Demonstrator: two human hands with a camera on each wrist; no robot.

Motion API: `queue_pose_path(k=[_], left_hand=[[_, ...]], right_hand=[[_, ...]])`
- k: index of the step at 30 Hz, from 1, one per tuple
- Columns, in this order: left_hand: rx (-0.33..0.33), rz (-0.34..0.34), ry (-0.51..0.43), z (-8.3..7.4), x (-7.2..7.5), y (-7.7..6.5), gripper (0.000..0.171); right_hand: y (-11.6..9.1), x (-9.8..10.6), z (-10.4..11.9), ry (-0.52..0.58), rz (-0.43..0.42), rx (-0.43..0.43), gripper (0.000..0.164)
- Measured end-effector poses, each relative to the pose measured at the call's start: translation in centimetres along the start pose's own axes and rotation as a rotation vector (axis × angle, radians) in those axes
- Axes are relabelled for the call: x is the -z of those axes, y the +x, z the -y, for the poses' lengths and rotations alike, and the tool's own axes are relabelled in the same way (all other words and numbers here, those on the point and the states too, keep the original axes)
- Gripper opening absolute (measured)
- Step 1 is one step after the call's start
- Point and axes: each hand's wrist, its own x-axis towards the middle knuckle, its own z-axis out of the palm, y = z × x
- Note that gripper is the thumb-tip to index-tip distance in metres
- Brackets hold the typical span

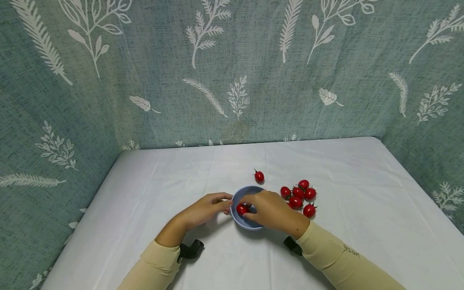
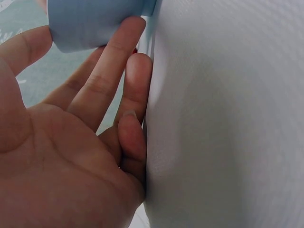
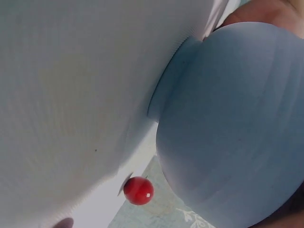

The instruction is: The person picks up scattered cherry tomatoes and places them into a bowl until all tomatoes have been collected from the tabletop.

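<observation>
A small light-blue bowl point(image 1: 248, 228) with a narrow foot stands upright on the white cloth. My right hand point(image 1: 275, 211) reaches over its right rim, thumb and fingers pinching a red cherry tomato point(image 1: 242, 209) inside. Part of the bowl's inside is hidden under that hand. At the left side, my left hand point(image 1: 207, 209) touches the bowl's outer wall with extended fingertips, its thumb at the rim. The left wrist view shows the bowl point(image 2: 90, 23) above the palm, with the lower fingers close to the cloth. From the right wrist, the bowl's outer wall point(image 3: 232, 123) fills much of the view.
Several cherry tomatoes point(image 1: 298, 193) with green stems lie clustered right of the bowl, partly behind my right hand. A single cherry tomato point(image 1: 259, 176) lies just beyond the bowl. Leaf-patterned green fabric point(image 1: 253, 100) hangs behind and beside the white-covered table point(image 1: 174, 173).
</observation>
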Motion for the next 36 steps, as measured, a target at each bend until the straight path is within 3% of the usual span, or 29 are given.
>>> queue_pose_path(k=[18,36], left_hand=[[0.012,-0.011,0.007,0.01,0.05,-0.02,0.044],[-0.022,0.003,0.0,0.15,-0.04,0.18,0.042]], right_hand=[[0.28,-0.33,-0.08,-0.038,-0.006,0.011,0.035],[0.17,-0.13,-0.35,0.056,-0.009,-0.028,0.036]])
